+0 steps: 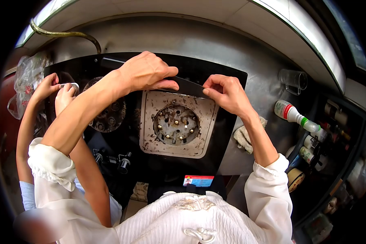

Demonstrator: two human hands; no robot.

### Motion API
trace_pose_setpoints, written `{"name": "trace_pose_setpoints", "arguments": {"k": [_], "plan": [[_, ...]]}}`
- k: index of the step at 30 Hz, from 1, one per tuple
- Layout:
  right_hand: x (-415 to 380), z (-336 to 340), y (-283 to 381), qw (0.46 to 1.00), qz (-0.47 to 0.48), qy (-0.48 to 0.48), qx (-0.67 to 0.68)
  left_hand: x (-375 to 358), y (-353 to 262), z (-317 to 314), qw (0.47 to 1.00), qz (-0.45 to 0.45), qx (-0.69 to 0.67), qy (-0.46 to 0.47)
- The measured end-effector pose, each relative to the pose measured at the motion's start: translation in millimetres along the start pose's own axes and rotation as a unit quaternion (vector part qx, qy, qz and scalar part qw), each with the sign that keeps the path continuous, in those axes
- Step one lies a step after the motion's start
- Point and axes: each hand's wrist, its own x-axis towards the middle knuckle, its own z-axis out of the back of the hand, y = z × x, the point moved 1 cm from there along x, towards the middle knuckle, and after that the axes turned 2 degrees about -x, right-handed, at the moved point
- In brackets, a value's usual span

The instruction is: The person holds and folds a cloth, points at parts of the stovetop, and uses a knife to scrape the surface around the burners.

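Note:
My left hand (148, 72) and my right hand (227, 92) pinch opposite ends of a thin dark sheet (188, 87), which I see nearly edge-on. It is held over the back edge of a square, stained metal plate (207, 142) around a gas burner (177, 125). Dirt and brown spots cover the plate and the burner well. Both lie on a black glass-topped stove (183, 61). My left fingertips point right, partly hiding the sheet's left end.
At the left, another person's hands (65, 95) hold a small shiny piece near a second burner (107, 116). A plastic bag (26, 83) lies beyond. To the right are a glass mug (293, 79), a white bottle (288, 110), a rag (244, 137) and a shelf of jars (309, 154).

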Motion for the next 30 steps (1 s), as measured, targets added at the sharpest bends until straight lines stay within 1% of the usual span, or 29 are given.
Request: {"name": "trace_pose_setpoints", "arguments": {"k": [1,2,3,4,5,7,9,12,14,16,18,19,20,21,22,23,24,25,27,29,30], "plan": [[0.3,1.3,-2.7,0.998,-0.031,0.025,0.039,1.4,1.6,1.9,0.999,0.01,-0.01,0.033],[0.2,0.5,-9.6,0.998,-0.032,0.025,0.038,3.3,1.9,2.8,0.997,0.019,-0.022,0.066],[-0.5,-2.1,-19.5,0.993,-0.033,0.006,0.112,4.9,1.2,2.3,0.997,0.018,-0.025,0.066],[-0.3,-3.2,-25.9,0.982,-0.033,-0.014,0.185,6.2,1.1,2.9,0.999,0.027,-0.028,0.035],[0.2,-2.9,-27.2,0.982,-0.034,-0.014,0.186,6.8,1.3,3.6,0.999,0.036,-0.029,0.005],[1.5,-2.6,-26.4,0.99,-0.003,-0.05,0.135,8.3,1.6,2.9,1.0,0.026,-0.01,0.005],[-1.0,-2.3,-22.1,0.992,-0.005,-0.056,0.116,9.5,2.1,0.6,0.998,-0.019,-0.002,-0.053],[-6.9,-2.0,-14.9,0.995,-0.013,-0.05,0.079,8.9,2.6,-4.1,0.998,-0.04,0.0,-0.053],[-7.3,-1.3,-6.5,0.999,0.0,-0.048,0.013,6.4,2.2,-7.4,0.997,-0.043,0.003,-0.06],[-7.1,-3.6,-6.3,0.999,0.004,-0.051,0.007,3.8,2.7,-10.7,0.997,-0.046,0.006,-0.067],[-8.2,-5.2,-7.6,0.999,0.01,-0.054,0.001,2.6,1.4,-9.1,0.998,-0.036,-0.01,-0.049],[-8.9,-5.6,-9.2,0.999,0.001,-0.005,0.054,1.1,1.5,-5.8,0.998,-0.037,-0.008,-0.05],[-9.1,-5.6,-11.4,0.993,-0.01,0.042,0.106,0.9,-0.3,0.1,0.999,-0.025,-0.016,0.012],[-9.7,-6.1,-13.7,0.993,-0.012,0.042,0.106,0.3,-2.5,1.6,0.997,-0.012,-0.027,0.075],[-9.8,-7.3,-16.4,0.982,-0.035,0.019,0.187,-1.5,-2.1,-0.8,0.999,0.002,-0.035,0.028],[-8.0,-8.2,-19.7,0.963,-0.055,-0.005,0.265,-0.5,-2.9,-0.3,0.999,0.002,-0.035,0.028],[-6.7,-7.0,-24.6,0.974,-0.041,-0.013,0.222,1.3,-2.6,1.4,1.0,0.006,-0.026,0.009],[-5.2,-4.7,-27.1,0.974,-0.041,-0.015,0.223,3.6,-2.8,2.5,1.0,0.01,-0.018,-0.01],[-5.1,3.6,-27.5,0.985,-0.011,-0.063,0.159,11.8,-3.4,1.2,1.0,0.014,-0.005,-0.006],[-12.5,12.1,-24.9,0.987,-0.015,-0.069,0.144,21.2,-5.9,-1.7,0.997,-0.03,-0.004,-0.075],[-17.2,13.9,-24.5,0.992,-0.033,-0.059,0.11,25.8,-7.5,-2.6,0.997,-0.037,0.008,-0.07]]}}
